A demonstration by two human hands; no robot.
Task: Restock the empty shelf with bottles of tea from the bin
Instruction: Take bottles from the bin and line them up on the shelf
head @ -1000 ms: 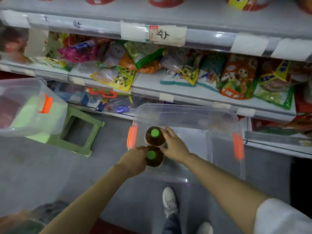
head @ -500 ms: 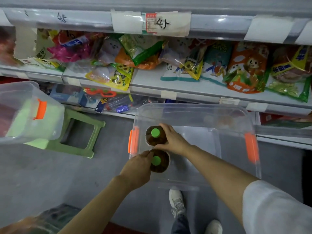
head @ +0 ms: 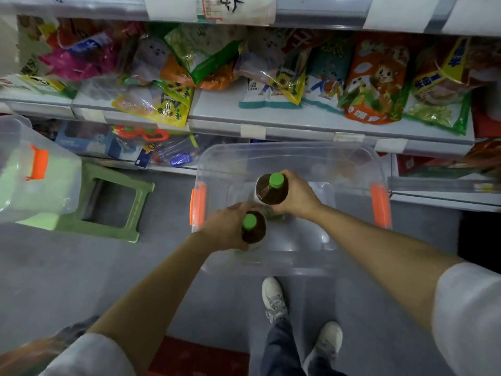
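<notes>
Inside the clear bin [head: 290,156], left hand [head: 225,229] grasps the near bottle [head: 253,230]; right hand [head: 296,195] grasps the far bottle [head: 272,189] (both green-capped, brown tea).

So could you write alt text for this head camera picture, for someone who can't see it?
Seen from above, a person's left hand and right hand each grip a green-capped bottle of brown tea, the left bottle and the right bottle, inside a clear plastic bin on the floor. Behind it, a shelf holds snack bags.
</notes>
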